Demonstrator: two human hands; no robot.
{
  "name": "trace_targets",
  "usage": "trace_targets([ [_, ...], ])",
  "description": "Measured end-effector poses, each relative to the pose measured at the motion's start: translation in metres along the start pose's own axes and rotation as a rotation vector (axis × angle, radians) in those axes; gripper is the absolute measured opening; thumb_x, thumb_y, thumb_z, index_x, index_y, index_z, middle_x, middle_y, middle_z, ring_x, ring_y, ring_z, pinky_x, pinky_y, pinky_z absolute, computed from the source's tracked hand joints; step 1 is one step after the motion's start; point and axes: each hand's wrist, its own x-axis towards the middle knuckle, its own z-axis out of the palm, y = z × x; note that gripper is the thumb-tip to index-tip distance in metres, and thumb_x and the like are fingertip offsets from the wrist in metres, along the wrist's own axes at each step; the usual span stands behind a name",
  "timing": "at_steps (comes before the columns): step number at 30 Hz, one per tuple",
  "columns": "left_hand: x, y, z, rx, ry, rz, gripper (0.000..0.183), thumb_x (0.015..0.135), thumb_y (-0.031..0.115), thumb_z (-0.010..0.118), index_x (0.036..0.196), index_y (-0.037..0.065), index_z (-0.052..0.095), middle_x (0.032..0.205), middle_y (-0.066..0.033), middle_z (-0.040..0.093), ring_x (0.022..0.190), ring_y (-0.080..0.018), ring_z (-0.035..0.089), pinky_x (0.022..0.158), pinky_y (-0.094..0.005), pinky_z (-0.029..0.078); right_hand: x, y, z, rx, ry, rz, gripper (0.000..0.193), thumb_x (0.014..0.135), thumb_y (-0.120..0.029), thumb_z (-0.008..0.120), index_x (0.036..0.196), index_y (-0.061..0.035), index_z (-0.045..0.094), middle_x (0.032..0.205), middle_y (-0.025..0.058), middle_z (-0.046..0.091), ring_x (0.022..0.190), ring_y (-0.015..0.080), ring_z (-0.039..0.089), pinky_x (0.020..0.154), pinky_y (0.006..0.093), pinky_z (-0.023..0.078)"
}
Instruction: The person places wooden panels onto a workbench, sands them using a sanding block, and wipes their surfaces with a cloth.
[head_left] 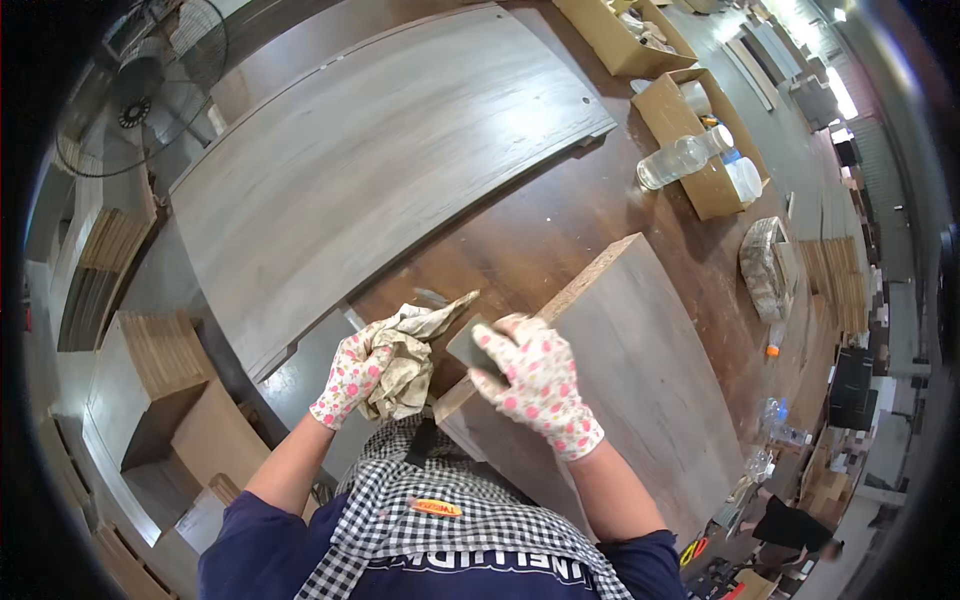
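Note:
My left hand (350,378), in a white glove with pink flowers, is closed around a crumpled beige cloth (404,372). A matching glove covers my right hand (540,388), whose fingers grip a small dark greenish-grey block (468,343), perhaps a sanding block. That block is at the near left corner of a grey wood-grain board (650,370), just above its raw chipboard edge (592,276). Part of the block is covered by my fingers, and I cannot tell whether it touches the edge. The cloth hangs beside the corner.
A large grey wood-grain panel (390,165) lies across the brown table (500,245). At the far right, a clear bottle (680,160) leans on a cardboard box (700,195). Another box (615,40) stands behind. A fan (140,90) is far left; a person (790,525) is lower right.

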Motion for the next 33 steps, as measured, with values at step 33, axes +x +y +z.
trace_targets([
  [33, -0.021, -0.008, -0.012, -0.302, 0.093, 0.017, 0.033, 0.106, 0.009, 0.053, 0.136, -0.001, 0.057, 0.117, -0.0099, 0.071, 0.099, -0.0155, 0.071, 0.082, -0.0279, 0.061, -0.151, -0.094, 0.023, 0.035, 0.185, 0.14, 0.055, 0.069, -0.023, 0.085, 0.121, -0.0163, 0.069, 0.115, 0.0115, 0.065, 0.097, 0.0306, 0.064, 0.082, 0.0449, 0.05],
])
